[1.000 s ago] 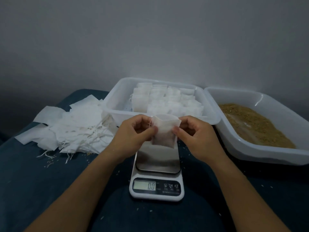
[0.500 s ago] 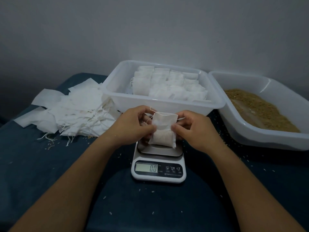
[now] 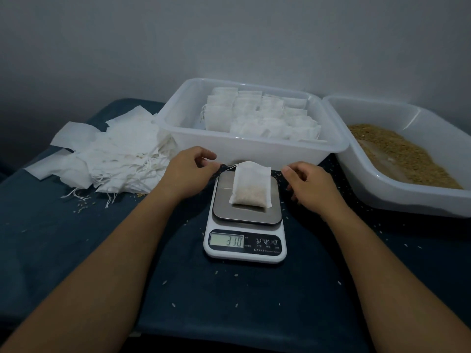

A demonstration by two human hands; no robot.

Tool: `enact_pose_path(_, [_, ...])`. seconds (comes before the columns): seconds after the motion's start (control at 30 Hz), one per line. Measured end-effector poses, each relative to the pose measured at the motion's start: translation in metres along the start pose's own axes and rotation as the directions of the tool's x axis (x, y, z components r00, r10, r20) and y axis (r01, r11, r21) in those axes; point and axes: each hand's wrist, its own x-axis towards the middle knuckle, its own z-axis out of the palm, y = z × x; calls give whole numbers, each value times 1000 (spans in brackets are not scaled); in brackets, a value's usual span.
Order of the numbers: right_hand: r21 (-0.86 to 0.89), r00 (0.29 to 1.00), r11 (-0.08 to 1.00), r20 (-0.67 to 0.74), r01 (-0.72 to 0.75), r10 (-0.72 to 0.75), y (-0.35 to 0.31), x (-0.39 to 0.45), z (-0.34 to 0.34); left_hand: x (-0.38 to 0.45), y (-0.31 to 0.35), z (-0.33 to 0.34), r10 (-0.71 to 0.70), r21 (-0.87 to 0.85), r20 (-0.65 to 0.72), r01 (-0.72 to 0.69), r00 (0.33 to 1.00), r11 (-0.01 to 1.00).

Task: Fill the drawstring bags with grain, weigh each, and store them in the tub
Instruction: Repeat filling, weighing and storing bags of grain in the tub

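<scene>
At far left a heap of empty bags [image 3: 112, 159] lies on the dark cloth [image 3: 76, 250], strings trailing. Next comes the left hand [image 3: 187, 171], fingers loosely curled and holding nothing, just left of the scale [image 3: 246, 225]. The filled bag [image 3: 251, 184] lies flat on the scale's steel platform, apart from both hands; the display [image 3: 226, 241] seems to read 31.0. Behind it the storage tub [image 3: 254, 151] holds rows of filled bags. The right hand [image 3: 309, 186] hovers just right of the scale, fingers relaxed and empty. At far right the grain tub [image 3: 397, 197] holds brown grain [image 3: 402, 154].
</scene>
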Motion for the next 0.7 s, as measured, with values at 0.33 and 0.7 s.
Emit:
enact_pose_path(0.33, [3, 1000, 1000, 10, -29, 29, 12, 8, 10, 13, -22, 9, -9, 276, -38, 19, 999, 961])
enact_pose_path(0.7, [-4, 1000, 1000, 18, -17, 17, 14, 11, 13, 14, -24, 11, 8, 273, -33, 2, 999, 962])
